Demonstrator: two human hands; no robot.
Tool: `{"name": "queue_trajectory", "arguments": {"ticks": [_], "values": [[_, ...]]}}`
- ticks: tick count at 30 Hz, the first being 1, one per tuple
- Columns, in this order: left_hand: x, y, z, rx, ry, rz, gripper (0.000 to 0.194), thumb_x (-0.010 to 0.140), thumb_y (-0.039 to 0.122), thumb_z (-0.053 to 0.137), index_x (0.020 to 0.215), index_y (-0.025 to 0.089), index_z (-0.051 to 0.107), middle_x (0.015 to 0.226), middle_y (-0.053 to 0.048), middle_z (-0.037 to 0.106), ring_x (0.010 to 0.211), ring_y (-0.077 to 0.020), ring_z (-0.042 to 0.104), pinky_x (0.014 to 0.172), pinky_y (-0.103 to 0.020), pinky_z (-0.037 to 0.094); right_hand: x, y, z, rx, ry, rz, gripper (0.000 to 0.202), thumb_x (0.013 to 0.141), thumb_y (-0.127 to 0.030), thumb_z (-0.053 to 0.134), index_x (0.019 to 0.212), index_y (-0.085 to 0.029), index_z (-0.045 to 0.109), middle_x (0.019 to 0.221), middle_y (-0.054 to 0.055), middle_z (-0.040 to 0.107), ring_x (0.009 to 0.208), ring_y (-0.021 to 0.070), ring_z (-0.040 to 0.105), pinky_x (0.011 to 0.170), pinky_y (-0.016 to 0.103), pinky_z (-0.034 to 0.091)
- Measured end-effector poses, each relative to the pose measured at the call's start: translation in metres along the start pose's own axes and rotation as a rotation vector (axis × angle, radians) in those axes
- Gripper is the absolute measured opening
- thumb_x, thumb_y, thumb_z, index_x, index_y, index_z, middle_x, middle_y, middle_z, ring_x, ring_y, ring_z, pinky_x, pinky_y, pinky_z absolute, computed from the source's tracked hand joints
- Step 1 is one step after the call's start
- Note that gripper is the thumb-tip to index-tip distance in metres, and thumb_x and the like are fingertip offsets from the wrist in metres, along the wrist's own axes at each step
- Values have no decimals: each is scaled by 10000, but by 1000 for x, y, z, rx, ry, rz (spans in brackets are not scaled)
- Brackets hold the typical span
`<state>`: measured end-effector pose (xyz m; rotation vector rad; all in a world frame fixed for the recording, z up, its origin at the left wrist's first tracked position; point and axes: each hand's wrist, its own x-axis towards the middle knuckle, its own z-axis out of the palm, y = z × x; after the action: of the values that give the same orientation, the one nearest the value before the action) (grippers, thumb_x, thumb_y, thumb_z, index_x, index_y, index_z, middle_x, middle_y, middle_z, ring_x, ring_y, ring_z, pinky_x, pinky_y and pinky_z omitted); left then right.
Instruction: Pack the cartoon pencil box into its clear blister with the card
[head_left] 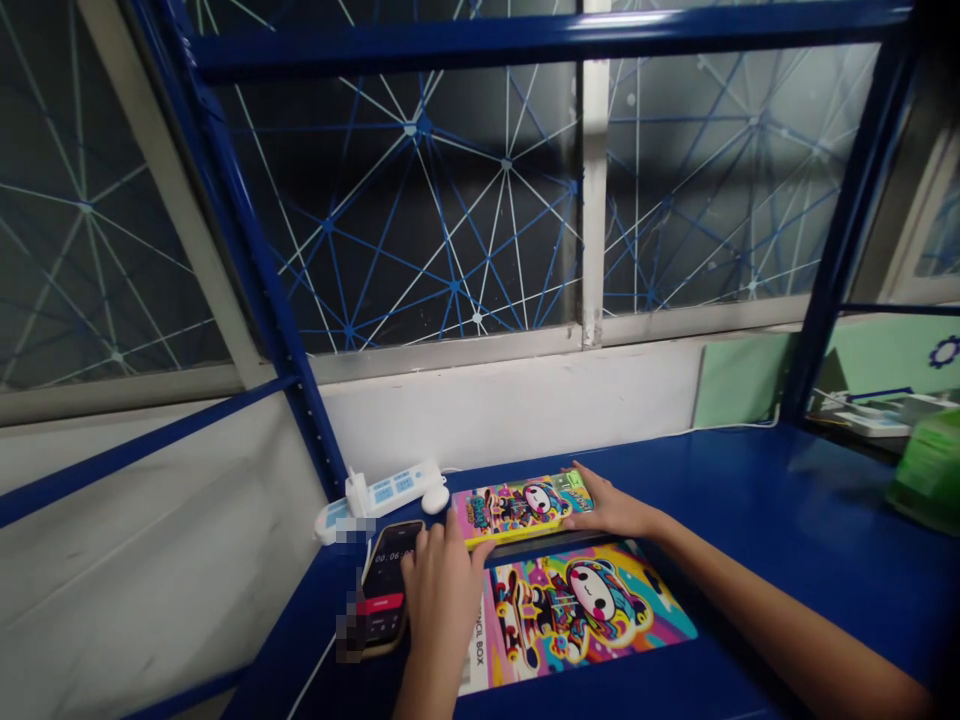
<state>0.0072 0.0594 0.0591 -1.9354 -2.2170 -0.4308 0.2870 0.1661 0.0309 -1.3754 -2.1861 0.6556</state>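
Observation:
A colourful pencil box (pixel 517 508) with a yellow edge and a cartoon figure on its lid lies near the back of the blue table. My right hand (pixel 611 508) grips its right end, thumb on the near side and fingers at the far corner. At the left end, my left hand (pixel 448 565) holds the box between thumb and fingers. Just in front lies a flat printed card (pixel 577 612) with the same cartoon figure and partly hidden lettering that reads "NCIL BOX". My left forearm and hand cover part of the card's left edge.
A phone (pixel 390 585) showing a running timer lies left of my left hand. Behind it are a white power strip (pixel 397 488) and a small round white object (pixel 435 498). A green item (pixel 930 470) stands far right. Blue frame posts (pixel 277 290) rise from the table.

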Motion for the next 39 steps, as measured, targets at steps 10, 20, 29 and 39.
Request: {"name": "queue_trajectory", "arguments": {"ticks": [10, 20, 29, 39], "values": [[7, -3, 18, -96, -34, -18, 354, 979, 362, 431, 1206, 177, 630, 1119, -116, 641, 1139, -286, 553, 844, -351, 436, -2, 18, 16, -105, 21, 14, 955, 835, -716, 537, 1558, -151, 275, 1574, 217, 373, 1423, 372, 393, 1160, 562, 292], [1, 22, 4, -130, -20, 127, 431, 978, 322, 369, 1327, 191, 586, 1415, -146, 540, 1311, -337, 452, 1051, -505, 383, -21, -23, 7, -288, 174, -198, 441, 971, -486, 466, 1266, -188, 602, 1441, 184, 528, 1365, 338, 438, 1141, 610, 210], [49, 83, 29, -239, -250, 448, 561, 984, 482, 280, 1454, 242, 472, 1606, -125, 352, 1496, -345, 261, 1149, -566, 319, -94, -68, 30, -209, -234, -337, 635, 946, -546, 526, 1511, -278, 414, 1539, 124, 465, 1399, 346, 419, 1145, 510, 289], [49, 63, 49, -313, -455, 502, 682, 969, 632, 147, 1520, 289, 356, 1659, -102, 191, 1534, -339, 101, 1203, -612, 123, -115, -28, 24, -262, 28, -111, 507, 899, -635, 548, 1206, -232, 573, 1150, 113, 593, 1053, 302, 542, 957, 497, 429]]}}
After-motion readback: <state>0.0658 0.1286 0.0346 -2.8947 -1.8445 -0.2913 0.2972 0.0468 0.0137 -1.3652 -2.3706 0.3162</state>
